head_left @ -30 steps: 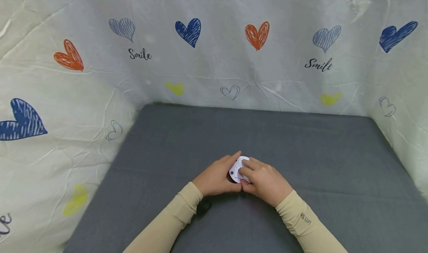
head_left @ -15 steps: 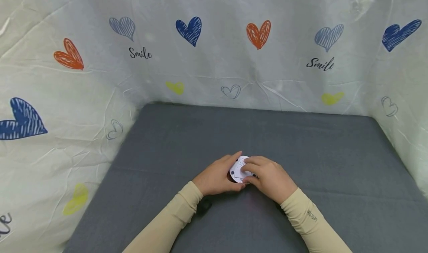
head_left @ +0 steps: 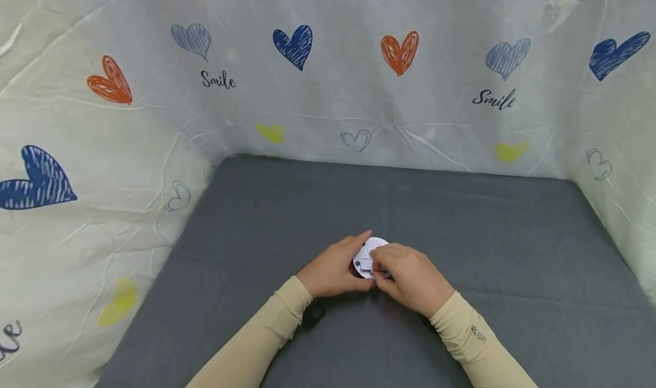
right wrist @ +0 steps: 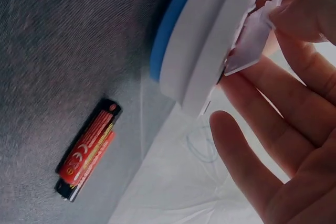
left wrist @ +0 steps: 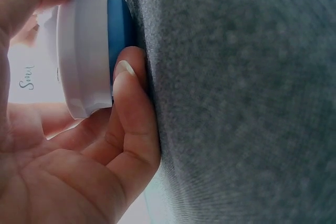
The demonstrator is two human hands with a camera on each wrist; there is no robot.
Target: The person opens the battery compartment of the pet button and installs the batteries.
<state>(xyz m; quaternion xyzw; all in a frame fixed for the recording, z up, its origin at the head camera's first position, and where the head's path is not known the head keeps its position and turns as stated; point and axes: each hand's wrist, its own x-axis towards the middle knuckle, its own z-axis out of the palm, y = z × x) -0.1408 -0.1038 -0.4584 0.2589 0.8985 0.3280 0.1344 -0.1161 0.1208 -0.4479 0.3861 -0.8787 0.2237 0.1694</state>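
A round white device (head_left: 364,258) with a dotted face and dark round spots near its rim sits between the hands. The wrist views show its white side (left wrist: 84,51) and a blue part (right wrist: 176,22) against the cloth. My left hand (head_left: 334,268) grips the device around its side, thumb and fingers spread about it. My right hand (head_left: 414,277) pinches a small white battery cover (right wrist: 252,45) between thumb and finger; it stands tilted up from the device's face. What lies under the cover is hidden.
Red and black batteries (right wrist: 86,150) lie side by side on the grey cloth-covered table (head_left: 287,205), below the device in the right wrist view. A white curtain (head_left: 328,97) with printed hearts surrounds the table's back and sides.
The right fingers first drew back a little to the right, then closed on the cover, which now stands raised from the face. The left hand keeps its grip.
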